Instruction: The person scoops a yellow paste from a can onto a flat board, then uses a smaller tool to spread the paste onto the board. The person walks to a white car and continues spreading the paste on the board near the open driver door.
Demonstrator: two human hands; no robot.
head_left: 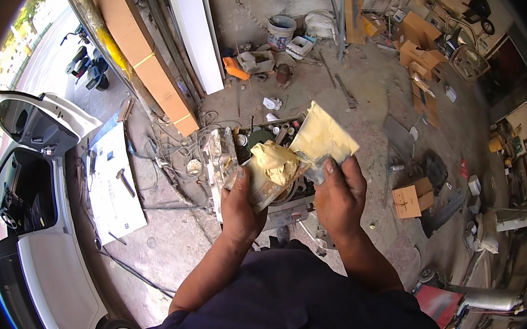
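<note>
My left hand (240,210) grips a flat, smeared mixing board (262,191), thumb on top. A thick lump of pale yellow putty (274,161) sits on that board. In my right hand (341,200) is a putty spreader (325,134), pinched between thumb and fingers. Yellow putty coats its broad blade, which slants up to the right. The spreader's lower left corner meets or overlaps the board's right end; I cannot tell whether they touch. Below both hands stands a stained tool cart (215,159) filled with cans and tools, partly hidden by the board.
A white car (59,279) with an open door (37,123) stands at the left. On the floor beside it, a hammer (126,183) lies on a white sheet (112,211). Cables (166,139) tangle left of the cart. A bucket (280,31) and cardboard boxes (410,200) lie farther out.
</note>
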